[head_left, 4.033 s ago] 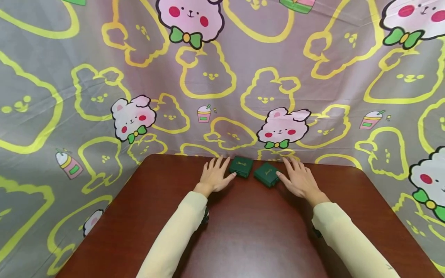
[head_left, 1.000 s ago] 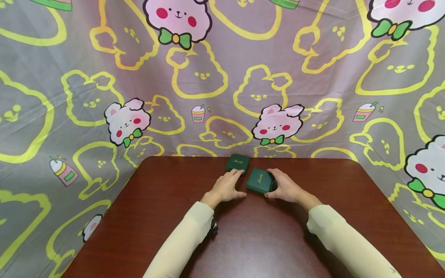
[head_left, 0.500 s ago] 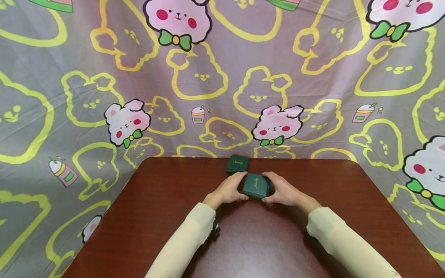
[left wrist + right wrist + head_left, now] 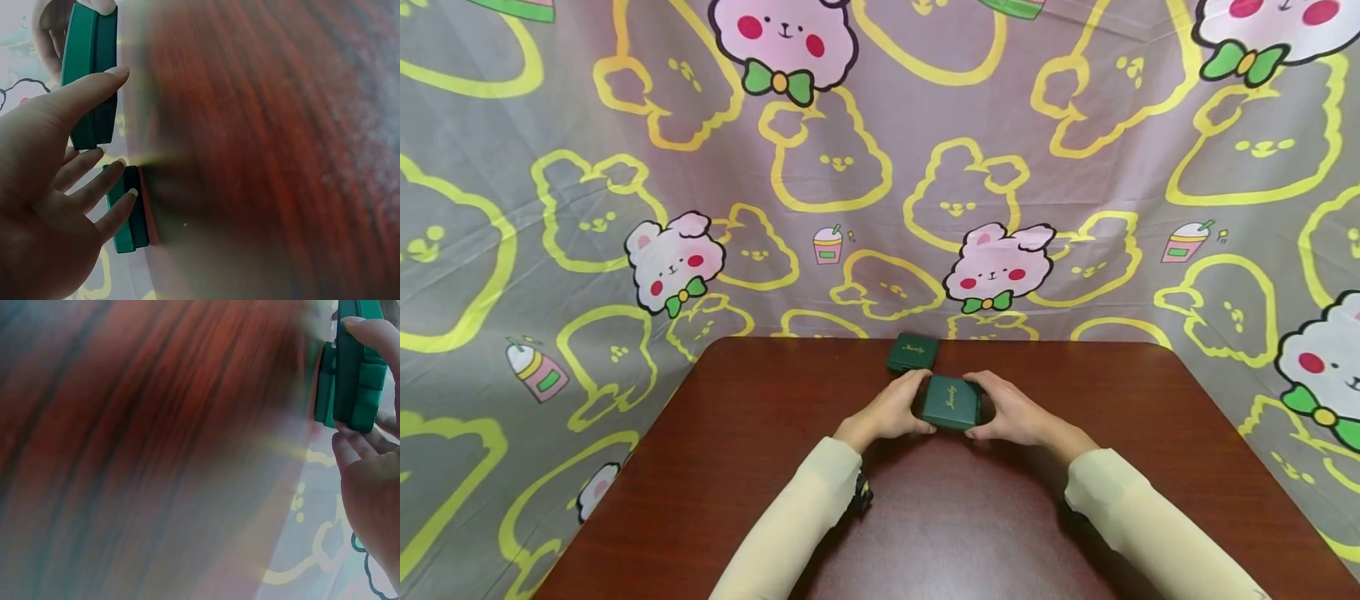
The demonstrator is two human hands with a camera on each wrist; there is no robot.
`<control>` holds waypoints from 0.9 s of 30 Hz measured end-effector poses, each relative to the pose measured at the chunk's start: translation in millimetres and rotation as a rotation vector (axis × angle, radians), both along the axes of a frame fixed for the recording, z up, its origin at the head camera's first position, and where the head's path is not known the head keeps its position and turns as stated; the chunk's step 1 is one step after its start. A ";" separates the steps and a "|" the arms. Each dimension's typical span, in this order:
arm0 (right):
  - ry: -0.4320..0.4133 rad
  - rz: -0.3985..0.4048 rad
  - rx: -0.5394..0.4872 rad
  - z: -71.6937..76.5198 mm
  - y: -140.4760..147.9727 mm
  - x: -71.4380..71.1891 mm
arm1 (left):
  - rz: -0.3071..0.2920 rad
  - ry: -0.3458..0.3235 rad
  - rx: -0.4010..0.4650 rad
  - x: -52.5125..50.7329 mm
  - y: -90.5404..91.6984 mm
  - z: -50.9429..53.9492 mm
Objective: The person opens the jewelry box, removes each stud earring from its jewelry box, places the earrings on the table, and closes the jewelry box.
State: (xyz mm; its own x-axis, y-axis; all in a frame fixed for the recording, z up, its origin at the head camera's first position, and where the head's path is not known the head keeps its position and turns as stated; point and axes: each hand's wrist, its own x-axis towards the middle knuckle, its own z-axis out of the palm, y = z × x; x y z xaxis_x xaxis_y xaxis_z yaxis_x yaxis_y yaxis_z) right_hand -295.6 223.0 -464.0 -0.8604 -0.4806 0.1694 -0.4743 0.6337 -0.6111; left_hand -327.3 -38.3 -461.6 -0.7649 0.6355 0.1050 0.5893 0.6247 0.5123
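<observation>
Grey-mauve cloth printed with yellow animal outlines and white rabbit faces (image 4: 997, 265) hangs right behind the glossy red-brown wooden table (image 4: 775, 400), and all the action is up near the far edge! Two hands face each other across a small, square, dark-green box with gold script on its lid (image 4: 951, 404). Look at the grip: the left hand (image 4: 891, 407) takes one side, thumb at the near corner, fingertips round at the back. Opposite, the right hand (image 4: 1015, 408) mirrors it, clamped on the other side, thumb in front, fingers behind. So the hands are apart, the box between them. It sits roughly square-on, its gold lettering running sideways, and from the left wrist's view it looks lifted just clear of the wood, though how high I cannot tell.

And just beyond the left fingertips, close to the far table edge, lies a matching green box with gold script (image 4: 913, 352), flat on the table. Pale cream sleeves (image 4: 790, 525) reach in from the near side, a small dark object (image 4: 861, 493) showing at the left wrist.
</observation>
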 end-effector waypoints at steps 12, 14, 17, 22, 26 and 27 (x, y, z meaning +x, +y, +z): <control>0.031 0.028 0.008 3.0 -1.9 5.4 | -0.021 0.057 -0.019 6.5 -1.7 5.7; 0.034 0.032 0.019 3.6 -2.6 6.9 | -0.028 0.067 -0.028 8.4 -2.3 5.6; 0.032 0.041 0.023 3.7 -3.2 10.0 | -0.035 0.070 -0.043 11.9 -3.1 5.6; 0.047 0.067 0.031 3.0 -4.7 16.8 | -0.038 0.050 -0.078 19.0 -4.3 5.6; 0.040 0.087 0.056 1.7 -7.2 21.5 | -0.044 0.037 -0.115 25.8 -5.9 5.7; 0.034 0.090 0.066 1.4 -7.8 22.4 | -0.046 0.033 -0.119 27.4 -6.5 5.6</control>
State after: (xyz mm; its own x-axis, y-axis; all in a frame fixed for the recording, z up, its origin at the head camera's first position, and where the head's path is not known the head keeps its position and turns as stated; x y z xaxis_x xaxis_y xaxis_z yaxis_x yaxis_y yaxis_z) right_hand -273.2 215.2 -462.6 -0.8076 -0.5667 0.1633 -0.5509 0.6260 -0.5520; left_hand -299.9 -44.8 -456.0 -0.7324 0.6790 0.0512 0.6336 0.6520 0.4164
